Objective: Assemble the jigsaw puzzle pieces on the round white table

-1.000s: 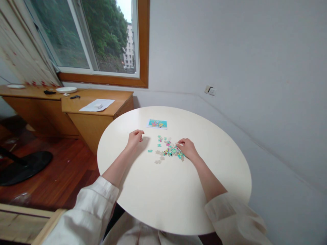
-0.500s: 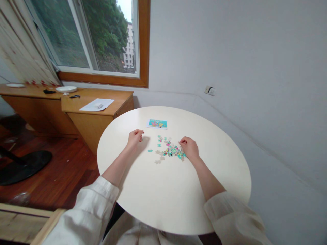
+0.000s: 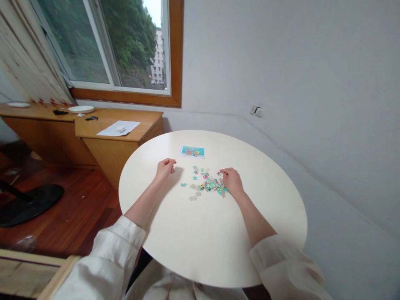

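Note:
A loose heap of small colourful jigsaw pieces (image 3: 208,183) lies near the middle of a round cream table (image 3: 200,241). My right hand (image 3: 231,180) rests at the heap's right edge with its fingers curled down onto the pieces. My left hand (image 3: 165,167) lies to the left of the heap, fingers curled in loosely; whether it holds a piece I cannot see. A small picture card (image 3: 192,151) in blue and yellow lies beyond the heap.
A wooden cabinet (image 3: 120,137) with a sheet of paper (image 3: 118,128) stands left of the table, a longer sideboard with a white plate (image 3: 81,109) behind it. A window is above. Grey walls close in right. A black chair base (image 3: 28,204) sits on the wood floor.
My right hand has drawn slightly up and to the right along the heap's edge. The left hand has stayed where it was.

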`<control>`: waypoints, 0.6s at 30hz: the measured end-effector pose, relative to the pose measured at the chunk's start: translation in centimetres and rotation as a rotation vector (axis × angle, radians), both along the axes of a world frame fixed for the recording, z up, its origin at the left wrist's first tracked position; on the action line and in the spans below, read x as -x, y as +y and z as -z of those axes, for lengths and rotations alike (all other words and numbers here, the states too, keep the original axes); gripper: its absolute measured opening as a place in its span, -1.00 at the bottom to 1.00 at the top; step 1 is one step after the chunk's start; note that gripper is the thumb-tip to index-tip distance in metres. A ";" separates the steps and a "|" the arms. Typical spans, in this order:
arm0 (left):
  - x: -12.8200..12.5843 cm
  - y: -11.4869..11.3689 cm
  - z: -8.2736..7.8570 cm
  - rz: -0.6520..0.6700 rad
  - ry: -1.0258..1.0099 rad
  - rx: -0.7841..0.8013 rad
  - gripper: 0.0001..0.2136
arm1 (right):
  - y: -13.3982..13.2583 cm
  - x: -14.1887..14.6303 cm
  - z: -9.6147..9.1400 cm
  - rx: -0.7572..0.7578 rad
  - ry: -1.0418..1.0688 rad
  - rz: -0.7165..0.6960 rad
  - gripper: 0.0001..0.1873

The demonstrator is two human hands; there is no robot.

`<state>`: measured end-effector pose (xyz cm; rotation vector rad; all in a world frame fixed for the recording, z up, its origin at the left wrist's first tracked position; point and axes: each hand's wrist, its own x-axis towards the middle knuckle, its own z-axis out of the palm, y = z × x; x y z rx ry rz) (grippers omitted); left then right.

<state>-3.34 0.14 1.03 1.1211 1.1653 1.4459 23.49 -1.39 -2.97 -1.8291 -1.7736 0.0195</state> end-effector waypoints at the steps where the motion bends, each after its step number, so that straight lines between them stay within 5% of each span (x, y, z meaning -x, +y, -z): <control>1: 0.0 0.0 0.0 0.001 0.000 -0.002 -0.89 | 0.0 -0.1 0.1 0.009 -0.003 -0.005 -0.68; 11: 0.0 0.2 0.1 -0.005 0.017 -0.009 -0.88 | 0.0 -0.2 0.0 0.084 -0.040 -0.014 -0.58; 18: 0.1 0.2 0.1 -0.016 0.016 -0.006 -0.88 | -0.4 0.1 -0.5 0.071 -0.023 -0.019 -0.74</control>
